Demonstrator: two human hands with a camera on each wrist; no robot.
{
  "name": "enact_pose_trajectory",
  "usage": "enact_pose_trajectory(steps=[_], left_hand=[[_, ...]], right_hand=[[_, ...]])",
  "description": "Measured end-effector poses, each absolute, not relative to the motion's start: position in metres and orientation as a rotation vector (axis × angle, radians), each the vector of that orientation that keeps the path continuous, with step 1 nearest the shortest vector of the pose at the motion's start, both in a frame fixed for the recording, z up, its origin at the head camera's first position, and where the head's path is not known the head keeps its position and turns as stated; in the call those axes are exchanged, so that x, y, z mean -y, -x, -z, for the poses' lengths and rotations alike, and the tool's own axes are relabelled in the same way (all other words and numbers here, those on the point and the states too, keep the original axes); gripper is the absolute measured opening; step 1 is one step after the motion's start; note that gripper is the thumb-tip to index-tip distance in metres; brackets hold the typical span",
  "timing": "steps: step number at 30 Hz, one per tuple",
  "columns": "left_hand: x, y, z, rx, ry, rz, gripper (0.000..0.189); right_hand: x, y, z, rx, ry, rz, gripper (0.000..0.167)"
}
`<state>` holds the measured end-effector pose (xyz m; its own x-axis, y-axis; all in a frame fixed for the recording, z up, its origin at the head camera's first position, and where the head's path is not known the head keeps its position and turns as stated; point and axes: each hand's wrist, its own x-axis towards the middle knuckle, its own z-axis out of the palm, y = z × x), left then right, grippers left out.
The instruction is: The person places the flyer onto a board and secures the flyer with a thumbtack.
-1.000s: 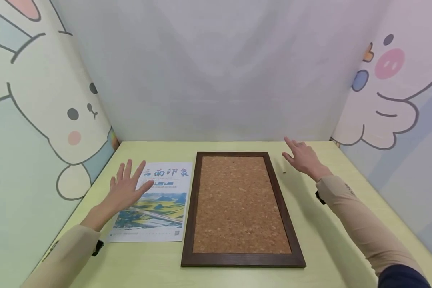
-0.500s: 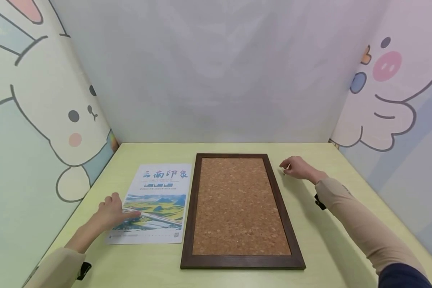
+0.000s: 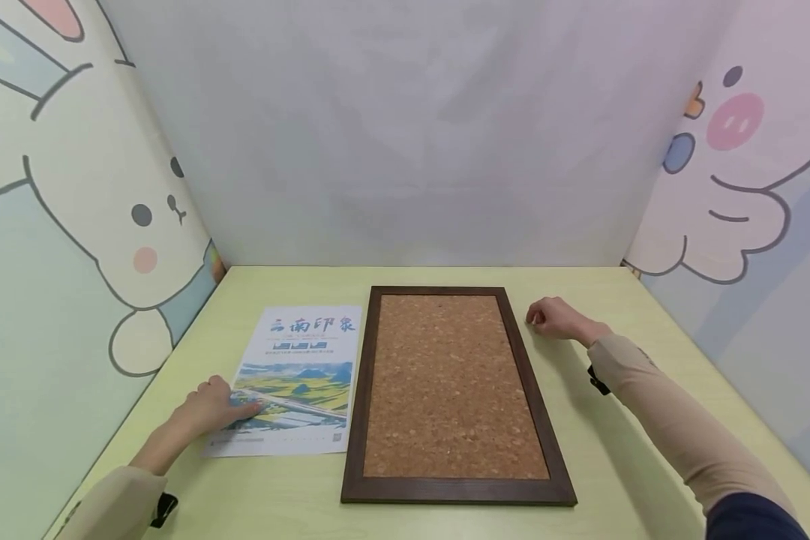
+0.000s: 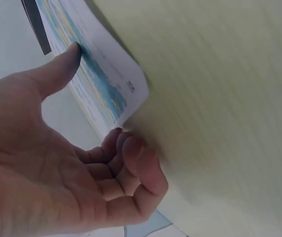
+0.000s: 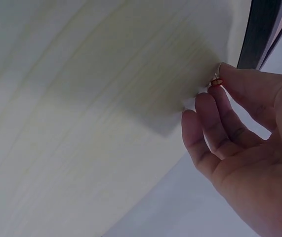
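A printed poster with blue characters and a landscape picture lies left of a cork board in a dark brown frame. At the poster's left edge is my left hand, its thumb laid over the picture. In the left wrist view, the curled fingers meet the poster's edge, and the paper bends up slightly near its corner. Right of the board's upper part, my right hand pinches a small gold-coloured thumbtack between thumb and fingertips, close over the table. In the head view, the tack is hidden by the fingers.
The pale yellow-green wooden table carries the board and poster. A plain grey-white backdrop stands behind it. Side panels with a cartoon rabbit and a white cartoon figure flank the table.
My left hand has come down from above the poster to its left edge, the fingers curling. My right hand has lowered to the table and taken hold of the thumbtack lying there.
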<state>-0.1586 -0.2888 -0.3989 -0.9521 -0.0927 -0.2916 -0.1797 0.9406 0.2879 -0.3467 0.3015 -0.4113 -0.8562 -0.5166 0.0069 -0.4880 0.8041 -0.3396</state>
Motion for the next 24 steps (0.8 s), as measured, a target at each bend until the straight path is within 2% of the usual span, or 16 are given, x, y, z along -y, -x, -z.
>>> enact_pose_trajectory(steps=[8,17,24], left_hand=[[0.288,0.160,0.404,-2.793,0.225,-0.619,0.094],[0.290,0.163,0.409,-2.832,0.173,-0.692,0.079],[0.289,0.164,0.413,-2.831,0.166,-0.742,0.059]], right_hand=[[-0.301,0.347,0.412,-2.892,0.779,0.517,0.010],[-0.305,0.346,0.410,-2.859,0.744,0.543,0.008],[-0.307,0.346,0.412,-2.846,0.742,0.574,0.009]])
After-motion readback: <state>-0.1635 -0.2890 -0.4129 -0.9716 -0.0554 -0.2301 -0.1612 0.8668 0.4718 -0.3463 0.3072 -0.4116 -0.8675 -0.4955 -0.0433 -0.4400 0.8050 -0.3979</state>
